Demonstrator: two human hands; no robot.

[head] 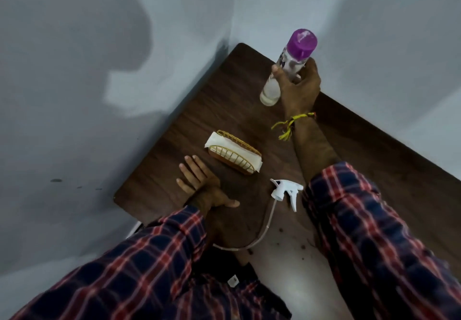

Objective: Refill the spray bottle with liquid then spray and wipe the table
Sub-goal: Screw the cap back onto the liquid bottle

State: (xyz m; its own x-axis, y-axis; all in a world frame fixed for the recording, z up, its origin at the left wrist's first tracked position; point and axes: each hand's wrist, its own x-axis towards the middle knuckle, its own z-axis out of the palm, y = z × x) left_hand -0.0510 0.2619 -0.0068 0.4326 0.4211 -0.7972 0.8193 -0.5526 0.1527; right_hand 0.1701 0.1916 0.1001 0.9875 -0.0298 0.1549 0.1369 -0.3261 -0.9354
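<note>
The right hand [298,90] has its fingers closed around a clear bottle [287,70] with a purple cap [302,43], holding it at the far end of the dark wooden counter [189,120] near the wall corner. The left hand [202,185] lies flat on the counter, fingers open and spread, just beside a wire napkin holder [234,155]. The white sprayer head [285,191] lies on the counter between the two plaid sleeves, its tube [262,234] curving toward the near edge.

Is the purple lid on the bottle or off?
On. The purple cap sits on top of the bottle, which the right hand grips, slightly tilted.
</note>
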